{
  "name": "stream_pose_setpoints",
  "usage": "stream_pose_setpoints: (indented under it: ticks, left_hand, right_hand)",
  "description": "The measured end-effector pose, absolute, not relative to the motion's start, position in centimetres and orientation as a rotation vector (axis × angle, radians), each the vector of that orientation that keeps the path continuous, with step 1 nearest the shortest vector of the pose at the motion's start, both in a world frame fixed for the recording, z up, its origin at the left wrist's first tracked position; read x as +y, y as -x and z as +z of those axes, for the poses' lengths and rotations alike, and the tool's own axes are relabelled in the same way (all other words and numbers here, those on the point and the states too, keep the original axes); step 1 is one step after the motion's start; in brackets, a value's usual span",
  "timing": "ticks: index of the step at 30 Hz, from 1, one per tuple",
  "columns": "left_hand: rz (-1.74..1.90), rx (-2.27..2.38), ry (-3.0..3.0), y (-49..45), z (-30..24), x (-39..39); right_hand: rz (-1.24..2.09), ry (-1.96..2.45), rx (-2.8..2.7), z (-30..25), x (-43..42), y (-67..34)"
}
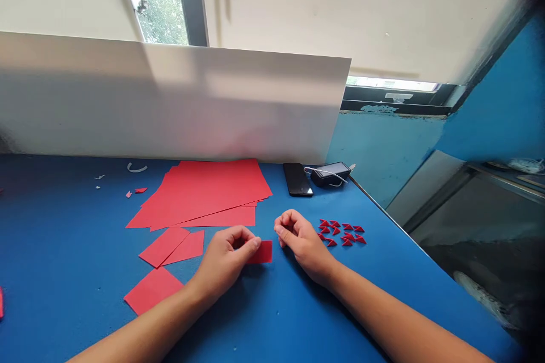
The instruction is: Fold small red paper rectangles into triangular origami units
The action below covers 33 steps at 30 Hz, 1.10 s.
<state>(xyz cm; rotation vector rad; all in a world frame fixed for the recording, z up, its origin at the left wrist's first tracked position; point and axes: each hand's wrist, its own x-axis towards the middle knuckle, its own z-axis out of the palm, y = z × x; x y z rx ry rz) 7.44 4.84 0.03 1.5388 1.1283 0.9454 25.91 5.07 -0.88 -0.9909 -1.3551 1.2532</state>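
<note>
My left hand (pixel 225 256) grips the end of a small red paper rectangle (pixel 260 252), with the fingertips over it and the paper just above the blue tabletop. My right hand (pixel 299 240) is curled loosely with nothing visible in it, close to the paper's far end. Just to the right of that hand lie several small folded red paper triangles (pixel 340 233). A stack of red paper sheets (pixel 204 195) lies beyond both hands, with cut red squares (pixel 164 247) to the left of my left hand.
A black phone (pixel 297 179) and a dark power bank (pixel 330 174) with a white cable sit by a white board (pixel 170 102) along the table's back. Red scraps (pixel 136 191) lie at the left. The blue table's edge (pixel 395 221) runs down the right.
</note>
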Motion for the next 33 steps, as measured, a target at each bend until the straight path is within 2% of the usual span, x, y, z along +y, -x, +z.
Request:
stream_pose_setpoints:
  ticks: [4,33]
  left_hand:
    - [0.909,1.06,-1.667,-7.69,-0.03,4.69]
    - [0.865,1.177,-1.901,-7.84,0.11,4.4]
  right_hand:
    - [1.272,0.973,-1.51,-0.69,4.52,-25.69]
    - [1.43,0.96,-1.256,-0.46,4.87,-25.6]
